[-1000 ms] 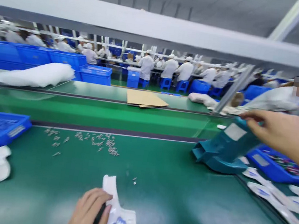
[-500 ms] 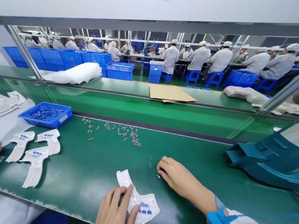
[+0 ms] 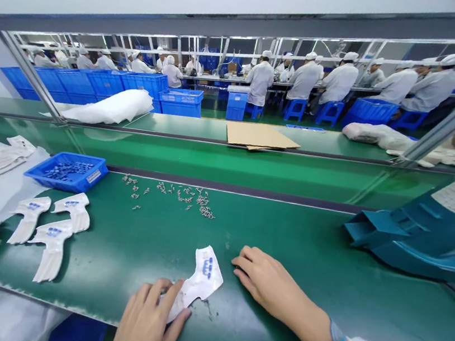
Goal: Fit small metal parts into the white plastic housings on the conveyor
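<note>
The left hand (image 3: 150,317) is clamped, thumb against fingers, on the seven-o'clock end of a curved white plastic shell (image 3: 203,275) with blue markings, over the smooth green worktop (image 3: 287,227). The right hand (image 3: 260,279) stands apart at the shell's three o'clock, fingers curled low (whether they pinch anything, I cannot tell). Small silvery metal pieces (image 3: 206,211) lie scattered at twelve; a rectangular blue plastic tray (image 3: 93,176) sits at ten.

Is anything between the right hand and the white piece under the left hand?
Nothing visible stands between the right hand and the white piece; only green tabletop separates them. The left hand covers the piece's near end.
</note>
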The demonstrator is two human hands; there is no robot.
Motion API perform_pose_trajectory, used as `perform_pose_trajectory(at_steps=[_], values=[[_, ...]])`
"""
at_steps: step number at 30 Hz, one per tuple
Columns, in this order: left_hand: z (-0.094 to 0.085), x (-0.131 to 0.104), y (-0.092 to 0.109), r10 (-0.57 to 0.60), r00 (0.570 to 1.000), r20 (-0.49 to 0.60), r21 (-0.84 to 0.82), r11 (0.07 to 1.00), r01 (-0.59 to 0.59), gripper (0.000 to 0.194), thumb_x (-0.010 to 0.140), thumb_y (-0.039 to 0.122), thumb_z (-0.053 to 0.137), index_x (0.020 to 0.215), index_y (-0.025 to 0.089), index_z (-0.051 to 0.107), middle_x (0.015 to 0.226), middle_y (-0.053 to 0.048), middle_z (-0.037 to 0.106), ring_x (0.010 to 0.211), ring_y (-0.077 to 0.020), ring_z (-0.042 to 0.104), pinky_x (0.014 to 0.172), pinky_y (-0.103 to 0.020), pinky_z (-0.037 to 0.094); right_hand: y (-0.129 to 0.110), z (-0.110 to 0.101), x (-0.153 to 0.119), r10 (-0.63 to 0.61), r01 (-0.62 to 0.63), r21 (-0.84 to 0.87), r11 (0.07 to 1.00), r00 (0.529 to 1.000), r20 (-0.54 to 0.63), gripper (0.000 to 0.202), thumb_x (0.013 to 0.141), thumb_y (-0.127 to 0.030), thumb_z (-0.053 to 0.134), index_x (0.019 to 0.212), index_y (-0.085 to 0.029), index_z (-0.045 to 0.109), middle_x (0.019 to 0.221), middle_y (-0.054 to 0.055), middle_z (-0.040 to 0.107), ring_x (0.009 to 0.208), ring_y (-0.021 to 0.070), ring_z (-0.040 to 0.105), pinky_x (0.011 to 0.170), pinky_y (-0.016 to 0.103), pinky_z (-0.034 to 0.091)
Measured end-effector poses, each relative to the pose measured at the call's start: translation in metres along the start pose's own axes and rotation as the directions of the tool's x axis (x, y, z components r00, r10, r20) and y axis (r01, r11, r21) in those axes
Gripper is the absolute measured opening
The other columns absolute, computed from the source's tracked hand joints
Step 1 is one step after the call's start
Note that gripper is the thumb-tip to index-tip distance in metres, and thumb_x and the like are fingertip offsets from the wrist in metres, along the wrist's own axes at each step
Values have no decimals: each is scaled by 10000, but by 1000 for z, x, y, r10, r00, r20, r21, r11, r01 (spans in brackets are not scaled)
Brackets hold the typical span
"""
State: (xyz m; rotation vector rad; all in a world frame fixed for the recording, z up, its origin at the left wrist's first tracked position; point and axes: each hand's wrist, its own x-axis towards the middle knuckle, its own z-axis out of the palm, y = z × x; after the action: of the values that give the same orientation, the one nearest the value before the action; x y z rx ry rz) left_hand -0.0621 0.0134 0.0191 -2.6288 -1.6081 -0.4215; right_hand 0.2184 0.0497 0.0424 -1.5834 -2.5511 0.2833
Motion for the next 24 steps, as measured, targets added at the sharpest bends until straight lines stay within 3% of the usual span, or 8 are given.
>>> perform_pose_trajectory(at_steps=[3,7,10,14,17,24], values=[[15,-9,33,-94,996,-6,-21,995,94,408,938,463,572,1255,211,619,999,-84,670,793,-258,662,664,-357,520,-2,5,7,-21,21,-97,995,1000,1,214,993,-175,451,918,-181,651,925,63,628,851,235,594,714,366,471],[18,-11,68,-255,966,45,-192,947,259,682,936,471,554,1504,169,327,1064,-107,670,783,-252,689,635,-328,536,1,-5,6,-5,4,-90,996,1000,-13,213,987,-153,441,896,-165,633,899,71,637,842,233,581,741,368,452],[2,-2,63,-170,980,100,-334,922,193,653,944,387,550,1520,247,274,1280,-106,606,1047,-266,663,797,-347,570,-6,-21,-4,105,-99,210,973,994,-16,186,998,-227,453,943,-186,626,909,46,644,833,192,577,749,320,443],[-13,14,41,123,981,147,-374,925,-60,735,833,377,734,1466,290,370,1548,-76,390,1436,-345,326,1106,-523,411,-30,-29,-18,202,-267,565,781,964,176,173,962,-317,512,895,-227,644,795,-12,631,700,131,542,640,242,404],[-7,22,39,176,974,143,-381,918,-110,780,797,415,777,1451,250,386,1565,-96,367,1480,-355,229,1142,-589,344,-44,-21,-19,199,-328,636,699,943,267,187,943,-317,510,866,-215,647,747,-14,621,677,126,526,616,232,383],[3,24,50,150,981,122,-386,918,-92,721,796,438,766,1406,232,440,1526,-106,424,1465,-351,273,1127,-589,364,-43,-3,-16,221,-367,674,641,929,296,203,938,-314,485,845,-200,625,709,-20,596,652,125,507,603,230,360]])
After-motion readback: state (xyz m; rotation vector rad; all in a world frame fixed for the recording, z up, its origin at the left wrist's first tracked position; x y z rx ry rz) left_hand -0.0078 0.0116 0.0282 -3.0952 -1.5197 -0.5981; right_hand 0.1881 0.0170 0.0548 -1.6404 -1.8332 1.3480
